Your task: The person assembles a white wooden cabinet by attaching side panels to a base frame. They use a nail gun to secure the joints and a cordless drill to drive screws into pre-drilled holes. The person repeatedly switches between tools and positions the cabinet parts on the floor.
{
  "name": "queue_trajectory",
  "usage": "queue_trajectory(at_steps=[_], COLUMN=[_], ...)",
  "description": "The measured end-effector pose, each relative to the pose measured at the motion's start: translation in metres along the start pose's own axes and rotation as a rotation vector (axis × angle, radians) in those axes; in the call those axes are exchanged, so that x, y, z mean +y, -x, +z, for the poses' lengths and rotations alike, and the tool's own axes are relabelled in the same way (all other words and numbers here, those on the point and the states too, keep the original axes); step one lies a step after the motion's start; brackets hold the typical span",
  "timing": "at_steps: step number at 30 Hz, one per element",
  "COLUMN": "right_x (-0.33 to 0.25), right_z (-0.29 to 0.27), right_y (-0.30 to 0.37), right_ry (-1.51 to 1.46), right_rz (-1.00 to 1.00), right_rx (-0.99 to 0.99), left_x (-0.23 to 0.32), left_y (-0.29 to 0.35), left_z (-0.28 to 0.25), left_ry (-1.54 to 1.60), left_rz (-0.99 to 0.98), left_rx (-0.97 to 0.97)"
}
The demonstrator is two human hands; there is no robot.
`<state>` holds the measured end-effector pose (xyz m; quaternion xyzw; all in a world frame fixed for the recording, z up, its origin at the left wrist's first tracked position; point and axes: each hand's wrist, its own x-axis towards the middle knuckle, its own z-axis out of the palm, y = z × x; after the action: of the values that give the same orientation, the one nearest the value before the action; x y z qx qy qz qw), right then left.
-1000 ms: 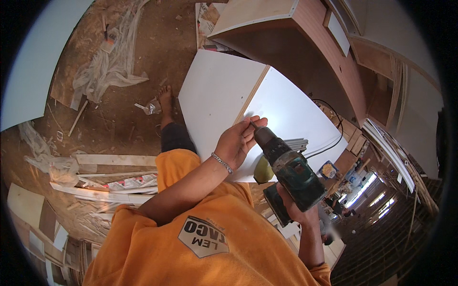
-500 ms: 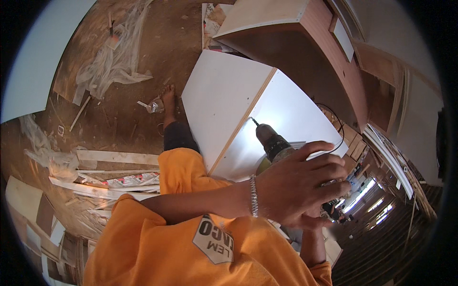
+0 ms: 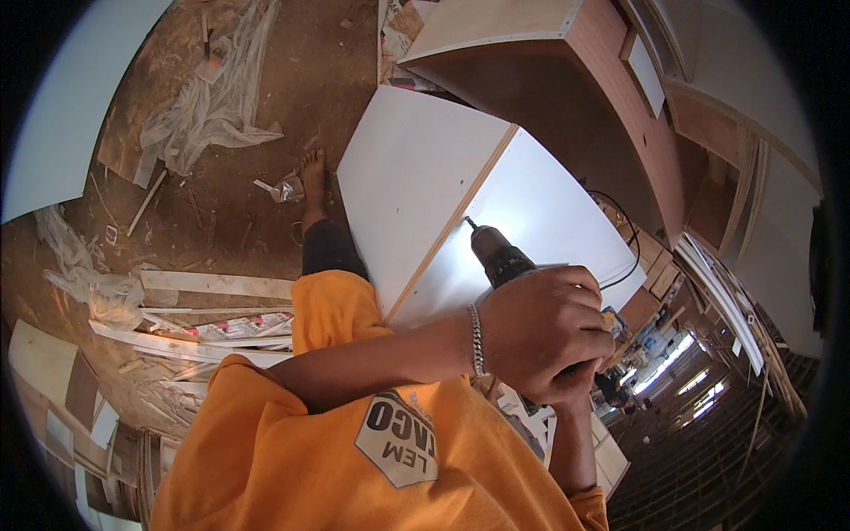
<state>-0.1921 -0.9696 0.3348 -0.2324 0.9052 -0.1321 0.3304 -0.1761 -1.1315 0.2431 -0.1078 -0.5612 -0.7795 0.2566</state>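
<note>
A dark power drill (image 3: 500, 255) leans in toward a white panel box (image 3: 549, 195). Its bit touches the white face just beside the bare wood edge strip (image 3: 452, 221), where a bright glow falls. My left hand (image 3: 542, 332), with a chain bracelet at the wrist, is closed over the rear of the drill. Beneath it, my right forearm (image 3: 575, 451) rises to the drill's handle side. My right hand is mostly hidden behind the left one, gripping the drill from below. Small dark holes or screw heads dot the box near the strip.
Past the box stands a larger open cabinet (image 3: 496, 44). A thin black cable (image 3: 633, 232) curves at the box's right corner. My bare foot (image 3: 314, 173) rests on the dirt floor left of the box. Crumpled plastic sheeting (image 3: 208, 124) and wood offcuts (image 3: 217, 283) lie further left.
My left hand has gone from spread fingers to closed over the drill's rear. The drill has shifted slightly, with its bit still at the same spot on the panel.
</note>
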Motion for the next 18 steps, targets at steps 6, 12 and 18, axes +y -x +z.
queue_trajectory(at_steps=[6, 12, 18], right_x=[-0.005, 0.001, 0.002], right_z=[0.008, 0.019, 0.018], right_y=[0.002, 0.009, 0.008], right_ry=[-0.059, 0.021, 0.062], right_rz=[-0.006, 0.010, -0.017], right_rx=[0.046, 0.037, 0.014], left_x=[-0.002, -0.001, -0.002], left_y=[-0.001, 0.001, 0.004], left_z=[0.002, -0.004, -0.007], left_ry=[-0.012, 0.041, -0.005], left_rz=[0.020, 0.057, 0.050], left_rx=[0.033, 0.047, -0.001])
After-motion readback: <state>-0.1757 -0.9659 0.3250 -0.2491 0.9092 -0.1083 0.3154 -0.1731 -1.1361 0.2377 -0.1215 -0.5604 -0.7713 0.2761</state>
